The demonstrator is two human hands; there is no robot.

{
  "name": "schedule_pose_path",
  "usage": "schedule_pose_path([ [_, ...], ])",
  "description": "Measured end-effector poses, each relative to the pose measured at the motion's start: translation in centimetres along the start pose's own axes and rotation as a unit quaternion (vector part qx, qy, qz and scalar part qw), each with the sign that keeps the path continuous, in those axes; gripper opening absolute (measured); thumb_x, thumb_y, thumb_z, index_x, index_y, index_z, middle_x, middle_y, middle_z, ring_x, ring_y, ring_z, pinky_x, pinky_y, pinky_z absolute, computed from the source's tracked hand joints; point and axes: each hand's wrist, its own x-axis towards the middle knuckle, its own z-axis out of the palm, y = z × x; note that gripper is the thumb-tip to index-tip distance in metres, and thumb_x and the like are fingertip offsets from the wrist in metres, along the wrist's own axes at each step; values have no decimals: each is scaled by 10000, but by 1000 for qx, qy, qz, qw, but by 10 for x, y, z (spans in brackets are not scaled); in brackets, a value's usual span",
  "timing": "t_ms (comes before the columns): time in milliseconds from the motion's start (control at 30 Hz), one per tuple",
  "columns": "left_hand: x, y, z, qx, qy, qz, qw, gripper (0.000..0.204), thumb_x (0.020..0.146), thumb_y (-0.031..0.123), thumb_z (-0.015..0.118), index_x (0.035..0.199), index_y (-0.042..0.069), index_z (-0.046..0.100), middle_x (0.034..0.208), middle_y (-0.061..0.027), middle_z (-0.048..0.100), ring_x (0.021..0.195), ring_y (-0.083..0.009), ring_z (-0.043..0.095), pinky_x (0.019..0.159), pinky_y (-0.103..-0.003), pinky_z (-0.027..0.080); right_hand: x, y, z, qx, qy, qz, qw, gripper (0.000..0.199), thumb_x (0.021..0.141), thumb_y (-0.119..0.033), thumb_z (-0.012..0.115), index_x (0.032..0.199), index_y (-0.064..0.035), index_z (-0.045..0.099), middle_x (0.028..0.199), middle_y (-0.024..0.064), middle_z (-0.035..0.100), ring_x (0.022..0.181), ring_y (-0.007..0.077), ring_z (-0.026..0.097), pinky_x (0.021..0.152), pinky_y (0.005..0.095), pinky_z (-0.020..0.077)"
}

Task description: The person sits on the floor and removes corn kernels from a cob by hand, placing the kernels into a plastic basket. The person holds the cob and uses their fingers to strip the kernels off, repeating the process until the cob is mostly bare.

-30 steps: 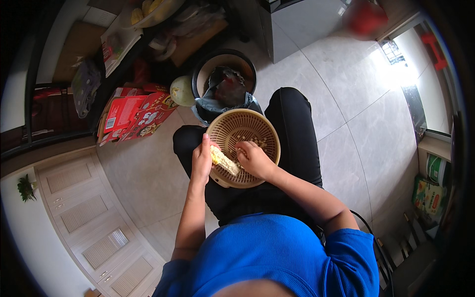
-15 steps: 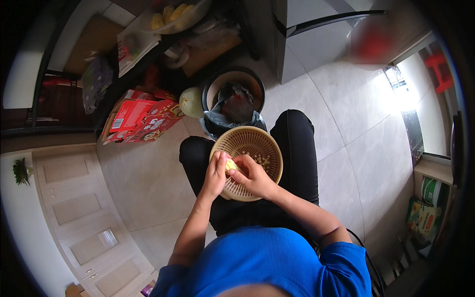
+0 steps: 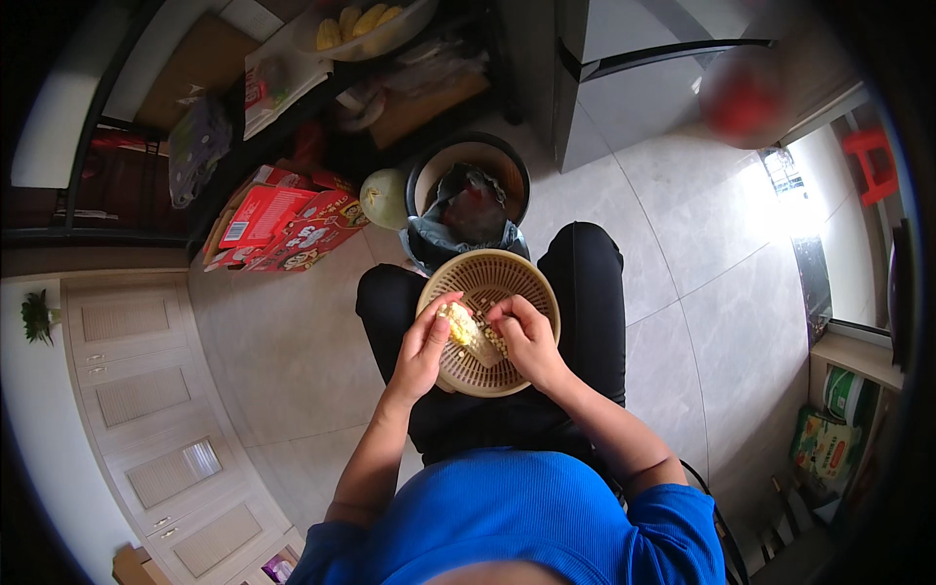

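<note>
A tan slotted plastic basket [image 3: 445, 283] rests on my lap between my knees. Over its left side, my left hand [image 3: 419, 353] is closed around a corn cob [image 3: 460, 330]. Yellow kernels cover the cob's upper part, while its lower end, pointing right and toward me, looks pale and bare. My right hand [image 3: 531, 341] hovers over the right part of the basket, apart from the cob, with its fingers curled in. Whatever those fingers hold is hidden. Loose corn kernels [image 3: 495, 341] show in the basket beside the right fingertips.
Beyond the basket stands a round bin [image 3: 521, 175] with a dark plastic bag [image 3: 434, 239]. Left of it are a pale green round melon [image 3: 383, 198] and red cardboard boxes [image 3: 302, 229]. More corn cobs [image 3: 363, 21] lie in a bowl on the shelf. A grey fridge [image 3: 624, 97] stands far right.
My right hand has left the cob and moved right, its fingers now curled above the basket. More of the cob shows in my left hand. The view has shifted slightly.
</note>
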Motion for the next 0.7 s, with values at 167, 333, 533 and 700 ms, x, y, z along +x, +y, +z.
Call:
schedule_pose_path([
  [167,-2,5,10,81,1,-5,997,340,968,213,357,1204,-11,456,1126,-91,521,1034,-137,481,912,-248,363,-3,-18,6,-78,-68,-32,994,172,865,-110,573,980,-3,502,781,24,509,716,45,483,591,212,406],
  [333,0,2,9,105,2,-6,994,395,972,271,337,1206,-27,447,1142,-94,518,1056,-140,478,930,-255,359,0,-11,10,-160,-1,-168,973,140,859,-108,570,933,4,532,754,85,514,673,143,511,588,269,419],
  [533,-1,0,13,126,33,-3,992,373,976,250,320,1170,-32,469,1117,-99,528,1040,-140,482,920,-255,364,-2,-20,12,-159,-3,-136,978,116,867,-96,532,898,15,541,769,148,537,694,255,550,622,336,439],
  [700,-1,3,16,150,47,-15,987,364,978,232,311,1161,-38,472,1110,-105,531,1036,-145,485,919,-263,366,1,-3,13,-129,33,-117,984,163,862,-124,544,928,25,535,772,157,563,694,266,573,639,329,457],
])
